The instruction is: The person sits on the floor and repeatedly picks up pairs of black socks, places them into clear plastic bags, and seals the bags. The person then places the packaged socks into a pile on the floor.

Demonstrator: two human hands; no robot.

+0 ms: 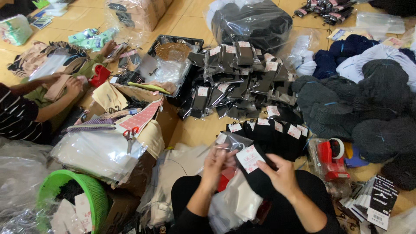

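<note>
Down near the bottom middle, the person's two hands work over one black sock pair with a white-and-pink paper label (250,158). The right hand (281,173) is closed around the dark folded sock, thumb on top, holding it just below the label. The left hand (216,163) has its fingers curled at the label's left edge, pinching at a clear plastic sleeve (232,141) that lies against the sock; how tightly it grips the sleeve cannot be told. Both hands hover above the person's dark lap, where white cloth and more clear bags are bunched.

Just beyond the hands, on the wooden floor (195,130), a row of labelled black socks (277,130) lies side by side. Farther off is a large heap of bagged black socks (236,78). To the right of the hands sits a red tape dispenser (331,158), and near right a stack of black-and-white card labels (377,201). Loose dark socks pile up at far right (368,104).

At left, a green plastic basket (93,190) stands near, red-handled scissors (130,134) rest on a stack of clear bags, and another person's hands (71,84) handle beige cloth at far left.
</note>
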